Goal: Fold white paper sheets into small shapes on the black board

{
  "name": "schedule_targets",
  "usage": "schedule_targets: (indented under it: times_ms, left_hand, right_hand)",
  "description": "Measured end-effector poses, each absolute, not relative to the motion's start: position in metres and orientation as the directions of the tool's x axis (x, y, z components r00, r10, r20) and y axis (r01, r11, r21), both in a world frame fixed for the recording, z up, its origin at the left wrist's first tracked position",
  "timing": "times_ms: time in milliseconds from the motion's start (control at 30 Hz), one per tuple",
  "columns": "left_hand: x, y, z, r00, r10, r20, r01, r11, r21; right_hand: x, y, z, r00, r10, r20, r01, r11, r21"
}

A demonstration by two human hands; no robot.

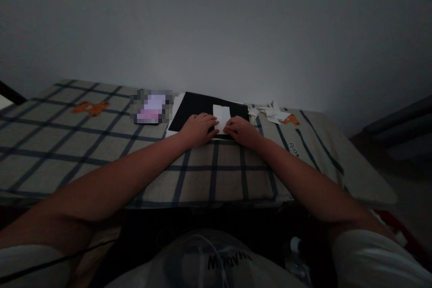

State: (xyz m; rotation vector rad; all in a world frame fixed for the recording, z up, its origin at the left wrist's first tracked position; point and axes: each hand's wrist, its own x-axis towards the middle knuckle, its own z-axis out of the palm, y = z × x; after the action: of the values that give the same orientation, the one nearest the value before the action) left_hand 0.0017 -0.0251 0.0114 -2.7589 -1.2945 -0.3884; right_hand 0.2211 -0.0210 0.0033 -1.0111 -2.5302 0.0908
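Note:
A small white piece of paper (pixel 222 112) with a crease across it lies on a black folder or board (pixel 192 105). My left hand (pixel 200 129) rests at the paper's left edge, fingers stretched over the black surface and thumb apart from them, tips touching the paper. At the lower right corner of the paper, my right hand (pixel 243 130) has its fingers curled together, pinching the edge. Beneath the black folder, white sheets (pixel 176 107) stick out on the left side.
A phone (pixel 151 109) with a lit, blurred screen lies to the left. Crumpled paper scraps (pixel 272 112) sit right of the folder. A checked cloth (pixel 151 153) with orange patterns covers the table, which stands against a grey wall (pixel 216 31). A clear bottle (pixel 297 258) is below the table edge.

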Motion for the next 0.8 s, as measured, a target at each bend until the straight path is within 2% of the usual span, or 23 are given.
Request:
schedule_targets:
  times_ms: [233,500,700,800]
  left_hand:
    - [0.002,-0.024,0.010,0.622,0.735,0.269,0.755,-0.654,0.041]
    - [0.002,-0.024,0.012,0.618,0.743,0.257,0.760,-0.648,0.043]
    - [0.002,-0.023,0.010,0.617,0.743,0.260,0.761,-0.647,0.044]
    - [0.002,-0.022,0.009,0.620,0.740,0.261,0.759,-0.650,0.039]
  right_hand:
    - [0.225,-0.027,0.003,-0.684,0.640,0.351,0.635,0.759,-0.145]
    - [0.228,-0.027,0.005,-0.716,0.608,0.342,0.595,0.789,-0.156]
    - [0.231,-0.021,0.000,-0.724,0.592,0.353,0.551,0.805,-0.221]
    - [0.231,-0.015,-0.002,-0.708,0.604,0.366,0.574,0.794,-0.200]
